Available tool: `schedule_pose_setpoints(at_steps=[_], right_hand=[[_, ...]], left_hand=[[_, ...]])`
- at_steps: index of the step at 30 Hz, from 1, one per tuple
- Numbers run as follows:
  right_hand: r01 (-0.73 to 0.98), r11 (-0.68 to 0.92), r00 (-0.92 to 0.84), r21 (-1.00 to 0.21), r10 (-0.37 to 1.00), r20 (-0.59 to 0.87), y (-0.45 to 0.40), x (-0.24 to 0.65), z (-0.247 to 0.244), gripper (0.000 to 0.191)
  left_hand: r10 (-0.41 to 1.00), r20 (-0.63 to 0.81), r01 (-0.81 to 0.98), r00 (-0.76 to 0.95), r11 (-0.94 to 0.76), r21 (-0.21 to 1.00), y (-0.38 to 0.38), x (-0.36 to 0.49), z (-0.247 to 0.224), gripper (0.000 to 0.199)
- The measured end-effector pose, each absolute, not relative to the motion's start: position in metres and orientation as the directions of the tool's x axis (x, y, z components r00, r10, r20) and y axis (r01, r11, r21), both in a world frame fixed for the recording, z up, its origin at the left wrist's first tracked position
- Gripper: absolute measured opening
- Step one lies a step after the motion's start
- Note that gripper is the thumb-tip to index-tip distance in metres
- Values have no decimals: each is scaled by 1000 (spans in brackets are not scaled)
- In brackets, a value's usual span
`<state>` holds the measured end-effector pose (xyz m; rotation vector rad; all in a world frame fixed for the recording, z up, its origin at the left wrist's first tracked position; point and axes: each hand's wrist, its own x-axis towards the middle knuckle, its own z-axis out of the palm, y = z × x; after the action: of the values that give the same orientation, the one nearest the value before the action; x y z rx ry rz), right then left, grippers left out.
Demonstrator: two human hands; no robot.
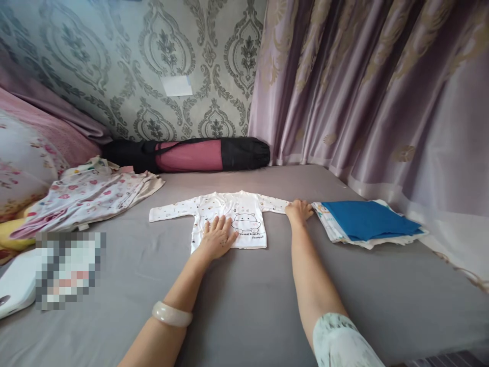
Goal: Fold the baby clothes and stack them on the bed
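A small white long-sleeved baby shirt (pixel 250 206) lies spread flat on the grey bed sheet, front side up. It has a cartoon animal and lettering on its front and small prints on the sleeves. My left hand (pixel 218 238) rests flat on the lower front of the shirt, fingers spread, with a pale bangle (pixel 171 314) on that wrist. At the cuff of the sleeve on the right, my right hand (pixel 300 211) lies palm down with its fingers extended. Its palm and part of the cuff are hidden.
Folded clothes with a blue piece (pixel 370 218) on top lie at the right. Printed clothes (pixel 95 191) are piled at the left, above a white device (pixel 21 280) and a blurred patch. A black and pink rolled bag (pixel 191 155) lies along the wall, near the curtains (pixel 344 86).
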<state>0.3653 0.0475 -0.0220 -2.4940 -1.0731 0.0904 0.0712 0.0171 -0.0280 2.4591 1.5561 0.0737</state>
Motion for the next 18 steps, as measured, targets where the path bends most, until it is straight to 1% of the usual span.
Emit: schedule_pose_setpoints(at_steps=[3, 5, 7, 10, 12, 13, 15, 18], right_hand=[[657, -647, 715, -386, 698, 48, 54, 377, -31, 48], [630, -693, 740, -350, 672, 1, 59, 384, -31, 45], [628, -703, 737, -334, 675, -35, 63, 390, -28, 41], [624, -695, 725, -356, 685, -67, 65, 396, -23, 37], [623, -661, 714, -418, 699, -42, 64, 396, -21, 35], [621, -628, 703, -470, 711, -21, 64, 397, -21, 33], [587, -538, 687, -605, 727, 20, 63, 397, -23, 31], [460, -391, 690, -798, 722, 44, 62, 400, -27, 27]], left_hand=[[913, -17, 901, 408, -400, 170, 28, 82, -13, 44], [926, 37, 911, 376, -376, 167, 40, 95, -4, 38], [914, 100, 885, 393, -406, 227, 57, 111, -1, 33], [826, 160, 748, 541, -559, 357, 85, 138, -9, 31], [753, 175, 653, 634, -643, 401, 102, 155, -21, 39], [733, 175, 630, 657, -662, 405, 109, 162, -27, 43], [732, 136, 639, 667, -657, 400, 120, 173, -38, 48], [749, 40, 686, 661, -625, 373, 127, 179, -48, 53]])
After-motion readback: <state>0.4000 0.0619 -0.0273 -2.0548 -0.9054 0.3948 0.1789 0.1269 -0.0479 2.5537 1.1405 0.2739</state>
